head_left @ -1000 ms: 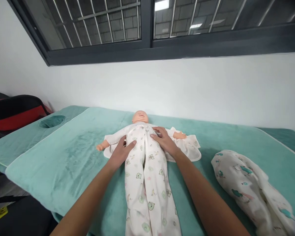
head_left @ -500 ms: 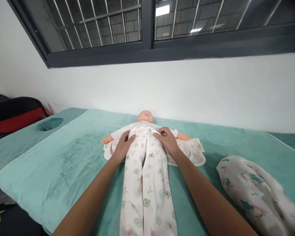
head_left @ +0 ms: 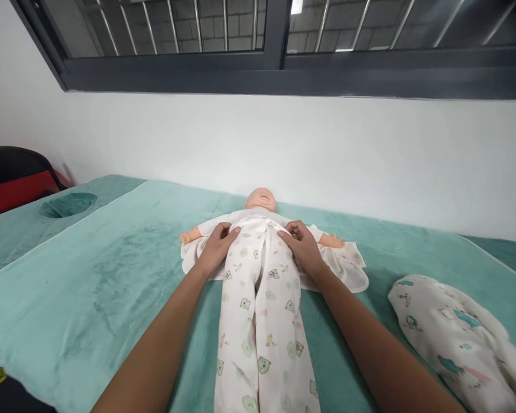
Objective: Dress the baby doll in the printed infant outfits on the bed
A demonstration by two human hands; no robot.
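Observation:
A baby doll (head_left: 261, 200) lies on its back on the teal towel (head_left: 112, 269), head toward the wall, arms spread. White patterned pants (head_left: 260, 321) cover its body and stretch toward me. My left hand (head_left: 217, 246) grips the left side of the pants' waistband, fingers curled on the fabric. At the right side of the waistband my right hand (head_left: 303, 249) pinches the cloth the same way. A white cloth (head_left: 348, 267) lies under the doll.
A bundled white cloth with teal prints (head_left: 451, 332) lies at the right on the towel. The bed has a face hole (head_left: 66, 205) at the far left. A black and red chair (head_left: 12, 178) stands left. The white wall is close behind the doll.
Both hands have slid the pants' waistband a little higher up the doll's body, toward its chest. The camera has tilted slightly down and right.

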